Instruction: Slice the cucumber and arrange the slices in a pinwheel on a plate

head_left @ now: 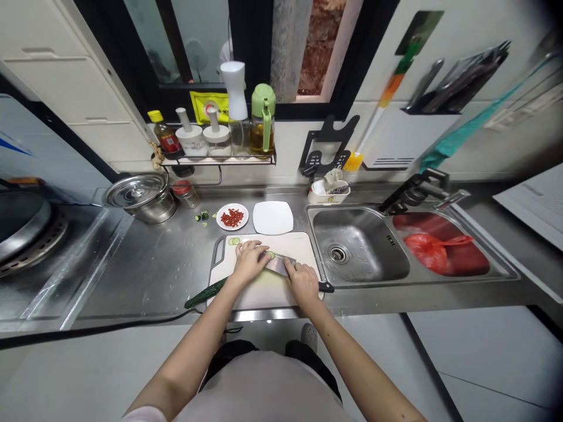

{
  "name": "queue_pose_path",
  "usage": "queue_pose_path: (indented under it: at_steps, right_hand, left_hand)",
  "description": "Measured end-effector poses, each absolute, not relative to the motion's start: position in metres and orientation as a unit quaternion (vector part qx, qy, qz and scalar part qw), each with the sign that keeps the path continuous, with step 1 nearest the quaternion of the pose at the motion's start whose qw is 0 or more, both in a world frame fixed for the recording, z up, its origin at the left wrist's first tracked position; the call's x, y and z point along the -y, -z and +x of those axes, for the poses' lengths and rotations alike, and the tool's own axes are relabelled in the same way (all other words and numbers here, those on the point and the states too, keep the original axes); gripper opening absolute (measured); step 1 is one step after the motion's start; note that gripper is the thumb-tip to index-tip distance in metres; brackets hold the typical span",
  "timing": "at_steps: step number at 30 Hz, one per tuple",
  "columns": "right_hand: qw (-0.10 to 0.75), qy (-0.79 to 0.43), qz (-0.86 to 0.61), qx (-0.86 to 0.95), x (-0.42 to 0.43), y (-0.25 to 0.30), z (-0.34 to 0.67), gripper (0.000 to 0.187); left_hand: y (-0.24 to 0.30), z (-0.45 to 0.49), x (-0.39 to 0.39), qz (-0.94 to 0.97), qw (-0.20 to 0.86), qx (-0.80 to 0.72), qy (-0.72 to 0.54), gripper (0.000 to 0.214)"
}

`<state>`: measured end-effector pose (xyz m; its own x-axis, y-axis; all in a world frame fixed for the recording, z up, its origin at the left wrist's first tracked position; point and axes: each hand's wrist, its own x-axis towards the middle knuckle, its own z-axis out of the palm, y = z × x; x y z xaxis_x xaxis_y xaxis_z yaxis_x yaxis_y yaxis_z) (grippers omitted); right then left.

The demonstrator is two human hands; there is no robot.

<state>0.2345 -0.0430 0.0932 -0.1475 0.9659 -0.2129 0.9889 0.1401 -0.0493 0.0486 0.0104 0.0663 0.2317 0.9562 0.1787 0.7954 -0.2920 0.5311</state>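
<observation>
A white cutting board [292,243] lies on the steel counter in front of me. My left hand [248,261] presses down on a long green cucumber [204,293], whose free end sticks out over the board's left edge. My right hand [302,282] grips the handle of a broad knife [278,264], whose blade stands at the cucumber's cut end, right beside my left fingers. A few cucumber slices [234,241] lie at the board's far left corner.
Behind the board are a small plate of chopped red chili [232,217] and an empty white plate [273,217]. A lidded steel pot [139,196] stands at the left. The double sink [358,249] is right, with a red bag [428,249] in its far basin.
</observation>
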Motion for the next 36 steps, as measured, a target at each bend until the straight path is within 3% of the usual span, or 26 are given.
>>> queue_pose_path:
  at_steps: [10, 16, 22, 36]
  right_hand:
    - [0.070, 0.083, 0.642, -0.759, 0.047, -0.087, 0.240, 0.045]
    - [0.085, 0.085, 0.674, -0.729, 0.045, -0.079, 0.251, 0.046]
    - [0.086, 0.096, 0.700, -0.702, 0.040, -0.078, 0.256, 0.042]
    - [0.064, 0.113, 0.708, -0.694, 0.031, -0.071, 0.252, 0.037]
  left_hand:
    - [-0.067, 0.057, -0.011, 0.731, 0.247, -0.585, -0.251, 0.010]
    - [-0.050, 0.036, -0.024, 0.533, 0.317, -0.715, -0.324, 0.012]
    - [-0.030, -0.004, -0.049, 0.465, 0.288, -0.790, -0.278, 0.010]
    - [-0.024, -0.010, -0.080, 0.518, 0.210, -0.817, -0.141, 0.019]
